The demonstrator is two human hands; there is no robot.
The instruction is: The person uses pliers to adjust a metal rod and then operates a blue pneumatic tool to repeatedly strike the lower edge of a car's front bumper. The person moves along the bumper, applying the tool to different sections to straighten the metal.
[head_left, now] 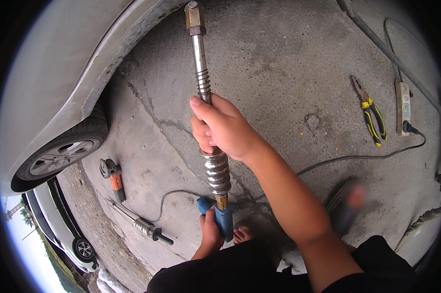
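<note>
A long metal slide hammer (217, 173) with a ribbed chrome weight runs up the middle of the view. At its far end is a brass-coloured hex fitting (195, 20). A coil spring (203, 81) sits around its shaft. My right hand (221, 123) is closed around the tool between the spring and the ribbed part. Its blue handle (224, 223), at the near end, is in the grip of my left hand (210, 232); the handle partly hides those fingers. The hex tip points away from me, near the car's lower edge.
A silver car (79, 63) stands at the left. On the concrete lie an angle grinder (114, 181), a second slide hammer (141, 224), yellow-black pliers (369, 110) and a power strip (403, 108) with a dark cable (350, 157). A blurred dark object (345, 207) is at the right.
</note>
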